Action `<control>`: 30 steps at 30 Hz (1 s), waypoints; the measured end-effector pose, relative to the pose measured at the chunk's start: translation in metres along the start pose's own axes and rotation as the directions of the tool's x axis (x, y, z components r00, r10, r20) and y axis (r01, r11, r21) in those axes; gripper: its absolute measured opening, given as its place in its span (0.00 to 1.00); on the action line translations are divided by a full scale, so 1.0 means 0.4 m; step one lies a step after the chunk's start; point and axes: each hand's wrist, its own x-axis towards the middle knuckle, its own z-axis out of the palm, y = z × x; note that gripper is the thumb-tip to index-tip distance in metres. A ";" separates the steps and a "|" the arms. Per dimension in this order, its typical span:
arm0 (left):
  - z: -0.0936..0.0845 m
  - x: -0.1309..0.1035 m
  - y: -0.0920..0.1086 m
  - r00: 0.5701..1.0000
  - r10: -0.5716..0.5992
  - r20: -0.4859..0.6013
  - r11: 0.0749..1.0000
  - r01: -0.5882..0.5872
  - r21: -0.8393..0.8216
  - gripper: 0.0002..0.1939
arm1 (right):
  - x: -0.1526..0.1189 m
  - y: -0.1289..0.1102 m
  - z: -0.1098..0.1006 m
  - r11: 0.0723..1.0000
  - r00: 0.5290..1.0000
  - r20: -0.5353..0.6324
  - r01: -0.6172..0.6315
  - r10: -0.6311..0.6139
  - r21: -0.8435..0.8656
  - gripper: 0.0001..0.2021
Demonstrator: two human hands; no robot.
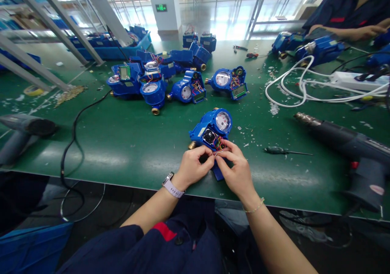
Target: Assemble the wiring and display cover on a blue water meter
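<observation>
A blue meter [199, 128] with a round dial lies on the green table in front of me, its housing open and a bundle of coloured wires [219, 143] showing. My left hand [195, 166] is at the lower edge of the housing, thumb and forefinger pinched on thin wires. Close beside it, my right hand [236, 168] pinches the same wires between its fingers. The fingertips of both hands nearly touch. A blue flap [217, 173] hangs below the housing, partly hidden by my hands.
Several blue meters [152, 91] stand further back. On the right are a screwdriver [277, 150], a heat gun [344, 142] and a white cable [283, 99]. At the left lie a scanner-like tool [27, 126] and black cable [73, 136]. A person [341, 14] works at the far right.
</observation>
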 end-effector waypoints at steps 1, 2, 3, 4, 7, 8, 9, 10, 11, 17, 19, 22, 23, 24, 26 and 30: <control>0.001 0.000 0.001 1.000 0.012 -0.005 1.000 -0.012 0.014 0.06 | 0.001 -0.002 0.000 1.000 1.000 -0.003 -0.016 0.017 0.018 0.06; 0.003 0.000 0.001 1.000 0.021 -0.008 0.999 -0.021 0.024 0.06 | 0.001 -0.003 0.001 0.999 0.999 -0.005 -0.032 0.032 0.036 0.07; 0.004 -0.001 0.002 1.000 0.029 -0.011 0.999 -0.028 0.031 0.06 | 0.002 -0.005 0.001 0.998 0.999 -0.005 -0.046 0.046 0.051 0.07; 0.005 -0.001 0.001 0.999 0.033 -0.015 0.999 -0.033 0.034 0.06 | 0.002 -0.007 0.002 0.997 0.998 -0.006 -0.056 0.056 0.061 0.07; 0.008 -0.003 -0.001 0.999 0.025 -0.028 1.000 -0.025 0.015 0.06 | 0.003 -0.011 0.003 0.996 0.998 -0.014 -0.064 0.065 0.064 0.07; 0.008 -0.004 -0.001 0.999 0.016 -0.032 1.000 -0.016 0.000 0.06 | 0.003 -0.011 0.004 0.996 0.998 -0.015 -0.063 0.064 0.060 0.07; 0.009 -0.004 -0.001 0.999 0.005 -0.036 1.000 -0.005 -0.015 0.06 | 0.003 -0.011 0.005 0.997 0.998 -0.017 -0.059 0.060 0.058 0.07; 0.009 -0.005 -0.001 0.999 -0.008 -0.039 1.000 0.006 -0.031 0.06 | 0.002 -0.010 0.006 0.997 0.998 -0.018 -0.054 0.055 0.059 0.07; 0.010 -0.005 -0.002 0.999 -0.019 -0.038 0.999 0.017 -0.045 0.06 | 0.002 -0.009 0.007 0.997 0.999 -0.018 -0.050 0.051 0.064 0.07; 0.015 -0.008 -0.007 0.996 -0.085 -0.028 0.985 0.080 -0.155 0.06 | -0.002 0.000 0.005 0.994 0.999 -0.012 -0.043 0.045 0.096 0.08; 0.013 -0.008 -0.011 0.992 -0.121 -0.028 0.968 0.112 -0.226 0.06 | -0.003 0.003 0.002 0.993 0.999 -0.007 -0.051 0.052 0.106 0.08; 0.006 -0.009 -0.014 0.991 -0.132 -0.023 0.954 0.120 -0.273 0.06 | -0.006 0.004 -0.003 0.993 0.999 0.001 -0.046 0.046 0.111 0.07; 0.003 -0.010 -0.014 0.993 -0.119 -0.016 0.957 0.110 -0.269 0.05 | -0.007 0.004 -0.004 0.993 0.999 0.004 -0.043 0.042 0.110 0.07; 0.001 -0.011 -0.014 0.995 -0.099 -0.009 0.961 0.094 -0.259 0.05 | -0.008 0.004 -0.005 0.993 0.999 0.005 -0.041 0.041 0.109 0.06; -0.001 -0.012 -0.014 0.999 -0.049 -0.001 0.975 0.047 -0.216 0.05 | -0.009 0.002 -0.005 0.993 0.999 0.007 -0.042 0.042 0.109 0.05; 0.000 -0.012 -0.012 0.999 0.046 -0.023 0.996 -0.048 -0.082 0.02 | -0.010 -0.001 -0.003 0.993 0.999 -0.012 -0.036 0.038 0.109 0.05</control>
